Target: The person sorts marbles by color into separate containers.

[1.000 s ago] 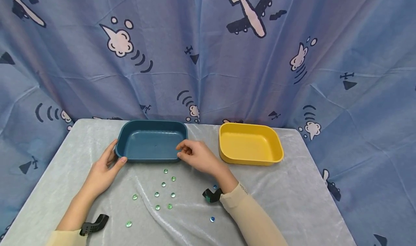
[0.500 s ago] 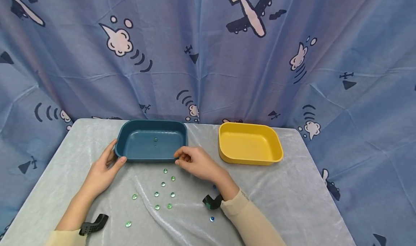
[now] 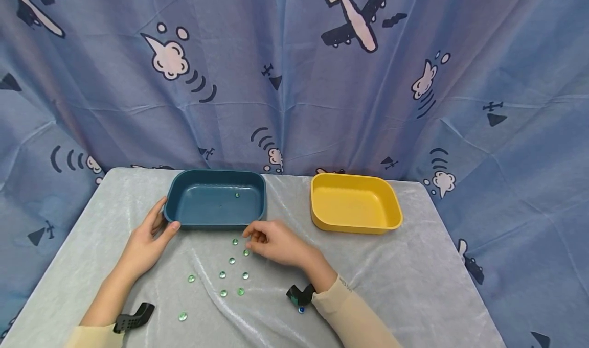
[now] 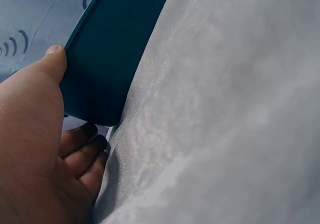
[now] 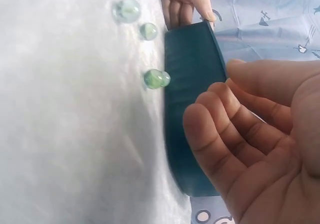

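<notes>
My left hand (image 3: pixel 146 240) holds the near-left corner of a teal plastic tray (image 3: pixel 216 226), thumb at the front and fingers along the end. One green glass marble (image 3: pixel 236 195) lies inside the tray. My right hand (image 3: pixel 276 241) hovers just in front of the tray's near-right corner. Its fingers are loosely bent, with nothing visible between them. Close by its fingertips lies a green marble (image 3: pixel 246 252) on the cloth. Several other green marbles (image 3: pixel 232 260) are scattered in front of the tray. In the right wrist view, marbles (image 5: pixel 154 78) sit beside the tray wall.
A yellow tray (image 3: pixel 356 205) stands to the right of the teal one. One blue marble (image 3: pixel 301 310) lies by the black right wrist camera (image 3: pixel 300 295). Grey-white cloth (image 3: pixel 414 281) covers the table, and a blue patterned curtain (image 3: pixel 299 82) hangs behind it.
A green marble has appeared in the teal tray and rolled right. My right hand has come down off the tray's right edge toward the marbles in front. The left hand stays put.
</notes>
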A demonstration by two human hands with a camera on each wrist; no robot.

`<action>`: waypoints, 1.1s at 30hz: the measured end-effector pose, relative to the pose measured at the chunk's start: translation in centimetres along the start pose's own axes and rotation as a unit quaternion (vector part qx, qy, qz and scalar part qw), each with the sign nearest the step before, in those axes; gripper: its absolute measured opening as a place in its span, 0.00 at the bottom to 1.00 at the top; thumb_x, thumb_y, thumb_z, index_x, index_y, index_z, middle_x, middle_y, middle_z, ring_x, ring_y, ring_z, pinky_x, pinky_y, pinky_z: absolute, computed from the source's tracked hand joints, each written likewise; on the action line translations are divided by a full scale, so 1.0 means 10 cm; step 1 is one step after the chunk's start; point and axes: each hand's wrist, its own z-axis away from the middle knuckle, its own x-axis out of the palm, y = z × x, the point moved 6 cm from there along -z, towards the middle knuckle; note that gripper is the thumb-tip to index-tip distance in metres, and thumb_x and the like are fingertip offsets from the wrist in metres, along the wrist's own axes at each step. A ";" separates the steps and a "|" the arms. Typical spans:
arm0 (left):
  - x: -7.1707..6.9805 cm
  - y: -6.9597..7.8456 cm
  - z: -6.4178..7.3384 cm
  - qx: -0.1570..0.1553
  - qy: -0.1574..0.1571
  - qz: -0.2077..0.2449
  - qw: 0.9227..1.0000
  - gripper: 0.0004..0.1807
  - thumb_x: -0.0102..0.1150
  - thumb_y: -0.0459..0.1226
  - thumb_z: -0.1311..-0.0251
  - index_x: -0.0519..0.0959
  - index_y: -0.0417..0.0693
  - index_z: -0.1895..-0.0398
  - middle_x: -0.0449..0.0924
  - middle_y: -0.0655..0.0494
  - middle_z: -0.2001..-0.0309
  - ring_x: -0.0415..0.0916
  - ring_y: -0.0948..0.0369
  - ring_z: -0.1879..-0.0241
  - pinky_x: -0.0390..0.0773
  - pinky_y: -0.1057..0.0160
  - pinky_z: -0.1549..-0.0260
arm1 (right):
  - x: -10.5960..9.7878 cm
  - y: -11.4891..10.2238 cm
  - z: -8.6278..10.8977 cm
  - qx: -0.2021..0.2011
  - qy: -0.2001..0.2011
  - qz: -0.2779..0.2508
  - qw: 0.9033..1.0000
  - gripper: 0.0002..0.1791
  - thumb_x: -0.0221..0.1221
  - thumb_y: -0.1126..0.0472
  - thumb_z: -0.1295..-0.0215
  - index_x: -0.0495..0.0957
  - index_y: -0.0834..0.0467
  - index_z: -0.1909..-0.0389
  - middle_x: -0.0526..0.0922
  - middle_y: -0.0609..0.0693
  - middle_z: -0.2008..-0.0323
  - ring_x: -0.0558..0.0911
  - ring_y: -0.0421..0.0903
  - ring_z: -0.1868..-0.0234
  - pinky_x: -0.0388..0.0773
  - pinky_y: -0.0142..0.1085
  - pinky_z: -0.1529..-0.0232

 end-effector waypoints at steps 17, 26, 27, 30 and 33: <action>0.00 0.01 -0.01 0.000 -0.003 -0.001 1.000 0.47 0.62 0.50 0.19 0.47 0.57 0.08 0.66 0.27 0.23 0.72 0.27 0.29 0.70 0.23 0.35 | 0.25 0.14 -0.02 0.016 -0.031 0.040 0.999 0.09 0.70 0.64 0.26 0.88 0.59 0.48 0.81 0.39 0.70 0.78 0.33 0.68 0.80 0.27 0.63; 0.02 -0.05 0.02 0.004 -0.001 -0.002 1.000 0.46 0.61 0.50 0.18 0.47 0.57 0.08 0.66 0.26 0.23 0.71 0.26 0.30 0.69 0.22 0.35 | 0.33 0.14 -0.03 0.020 -0.034 0.080 0.996 0.10 0.70 0.63 0.25 0.88 0.59 0.47 0.78 0.38 0.72 0.76 0.32 0.70 0.77 0.25 0.64; 0.02 -0.05 0.02 0.004 0.000 -0.001 1.000 0.46 0.61 0.50 0.18 0.47 0.57 0.08 0.66 0.26 0.23 0.71 0.26 0.30 0.69 0.22 0.35 | 0.33 0.14 -0.03 0.021 -0.033 0.083 0.996 0.10 0.70 0.63 0.25 0.88 0.59 0.47 0.78 0.38 0.72 0.76 0.32 0.70 0.77 0.25 0.64; 0.02 -0.06 0.03 0.002 0.001 0.000 1.000 0.46 0.62 0.50 0.19 0.47 0.57 0.08 0.65 0.25 0.24 0.71 0.26 0.30 0.69 0.21 0.35 | 0.34 0.15 -0.03 0.027 -0.032 0.087 0.995 0.09 0.70 0.64 0.25 0.88 0.58 0.48 0.78 0.38 0.72 0.76 0.32 0.69 0.76 0.25 0.65; 0.03 -0.05 0.02 -0.001 0.000 0.001 1.000 0.46 0.61 0.50 0.19 0.47 0.58 0.08 0.65 0.25 0.24 0.71 0.26 0.29 0.68 0.21 0.35 | 0.34 0.15 -0.03 0.033 -0.033 0.093 0.995 0.08 0.70 0.64 0.25 0.88 0.57 0.49 0.78 0.38 0.71 0.75 0.33 0.69 0.76 0.25 0.65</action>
